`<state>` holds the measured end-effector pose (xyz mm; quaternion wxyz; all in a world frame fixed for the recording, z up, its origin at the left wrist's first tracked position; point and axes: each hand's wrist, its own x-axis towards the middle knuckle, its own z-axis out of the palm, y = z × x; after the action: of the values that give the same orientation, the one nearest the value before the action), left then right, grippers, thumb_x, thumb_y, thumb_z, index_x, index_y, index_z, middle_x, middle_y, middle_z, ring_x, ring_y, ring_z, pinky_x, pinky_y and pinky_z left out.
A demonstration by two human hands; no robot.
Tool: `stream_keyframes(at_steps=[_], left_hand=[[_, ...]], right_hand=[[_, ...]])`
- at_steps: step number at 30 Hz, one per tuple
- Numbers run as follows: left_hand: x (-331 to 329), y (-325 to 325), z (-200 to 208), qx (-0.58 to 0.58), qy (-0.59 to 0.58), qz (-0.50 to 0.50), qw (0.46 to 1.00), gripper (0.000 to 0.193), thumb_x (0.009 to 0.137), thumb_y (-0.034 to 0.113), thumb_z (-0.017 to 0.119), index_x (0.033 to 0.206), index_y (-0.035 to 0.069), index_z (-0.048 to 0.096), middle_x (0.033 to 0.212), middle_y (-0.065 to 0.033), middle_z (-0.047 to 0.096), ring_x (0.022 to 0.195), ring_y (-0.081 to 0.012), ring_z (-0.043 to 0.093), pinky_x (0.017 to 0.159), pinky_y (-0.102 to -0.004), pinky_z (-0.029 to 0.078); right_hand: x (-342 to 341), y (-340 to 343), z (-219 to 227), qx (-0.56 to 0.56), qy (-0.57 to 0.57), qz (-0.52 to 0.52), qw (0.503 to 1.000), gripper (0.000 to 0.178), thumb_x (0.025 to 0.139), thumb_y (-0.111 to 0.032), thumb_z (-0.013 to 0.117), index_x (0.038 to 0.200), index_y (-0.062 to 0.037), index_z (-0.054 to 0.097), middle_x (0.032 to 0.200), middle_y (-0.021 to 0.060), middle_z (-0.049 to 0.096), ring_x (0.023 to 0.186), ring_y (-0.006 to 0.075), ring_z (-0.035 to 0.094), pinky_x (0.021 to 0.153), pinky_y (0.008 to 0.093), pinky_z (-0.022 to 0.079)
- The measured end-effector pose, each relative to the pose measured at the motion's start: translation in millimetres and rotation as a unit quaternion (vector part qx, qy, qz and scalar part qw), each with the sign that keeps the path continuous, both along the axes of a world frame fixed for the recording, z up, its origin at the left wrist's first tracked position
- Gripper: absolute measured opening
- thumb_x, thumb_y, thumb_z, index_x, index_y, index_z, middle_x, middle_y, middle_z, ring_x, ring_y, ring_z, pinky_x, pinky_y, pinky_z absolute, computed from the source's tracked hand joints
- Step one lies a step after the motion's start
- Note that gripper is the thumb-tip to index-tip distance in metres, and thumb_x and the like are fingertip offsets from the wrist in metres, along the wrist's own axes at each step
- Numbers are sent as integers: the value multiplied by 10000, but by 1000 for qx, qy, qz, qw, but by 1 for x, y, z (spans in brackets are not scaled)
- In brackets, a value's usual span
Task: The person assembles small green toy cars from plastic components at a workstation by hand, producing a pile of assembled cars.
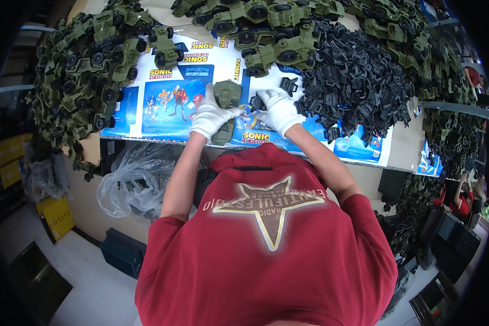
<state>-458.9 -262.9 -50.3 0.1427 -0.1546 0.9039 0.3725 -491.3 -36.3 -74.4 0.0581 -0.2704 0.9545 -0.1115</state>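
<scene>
In a white glove, my left hand [211, 116] grips an olive-green toy vehicle [227, 93] that lies lengthwise at the near side of the table. Its thumb crosses over the vehicle's body and the fingers run along the left side. To the right, my right hand [280, 111], also gloved in white, has its fingers around a small black plastic part [256, 102]. Part of that piece is hidden by the glove. Just beyond the right hand lies another black part [288, 85], loose on the printed sheet.
Printed blue-and-white card sheets [163, 103] cover the table. A large heap of black plastic parts [356, 81] is at right. Green toy vehicles pile up at left [87, 65] and at the back [282, 49]. Clear plastic bags [141, 176] hang below the table's front edge.
</scene>
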Motion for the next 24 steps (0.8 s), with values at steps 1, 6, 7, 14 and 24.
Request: stream_keyframes(at_steps=[1,6,7,14,24], left_hand=[[-2,4,-5,54,11,13,998,976,699,360,851,1421,-54,343,1287,-233,579,1177,-305,585,974,-335,472],[6,-1,16,355,-13,44,934,763,756,179,823,1386,-2,433,1178,-96,658,1010,-137,647,868,-273,528],[8,2,32,360,-14,42,932,763,756,179,823,1386,-2,433,1178,-96,658,1010,-137,647,868,-273,528],[13,23,83,405,-15,-73,911,859,713,267,854,1409,-11,434,1263,-124,606,1146,-178,578,983,-306,464],[10,29,82,396,-38,-52,916,858,700,312,860,1394,0,464,1242,-123,624,1120,-188,600,959,-295,477]], right_hand=[[0,0,-30,7,2,21,1000,543,792,-386,717,1246,-126,572,1074,147,628,956,318,645,808,432,491],[-13,16,-1,-305,-175,-123,928,473,871,-233,700,1294,-49,595,1093,140,670,1042,253,631,930,336,474],[-14,23,4,-442,-203,-125,865,483,920,-225,664,1348,-31,550,1047,77,686,986,181,627,895,303,476],[-21,37,55,-563,-482,-40,670,589,943,-297,638,1403,27,462,1362,115,545,1238,179,511,1058,318,394],[-17,44,40,-612,-501,-54,609,581,962,-289,607,1414,36,438,1392,105,516,1268,160,480,1086,300,364]])
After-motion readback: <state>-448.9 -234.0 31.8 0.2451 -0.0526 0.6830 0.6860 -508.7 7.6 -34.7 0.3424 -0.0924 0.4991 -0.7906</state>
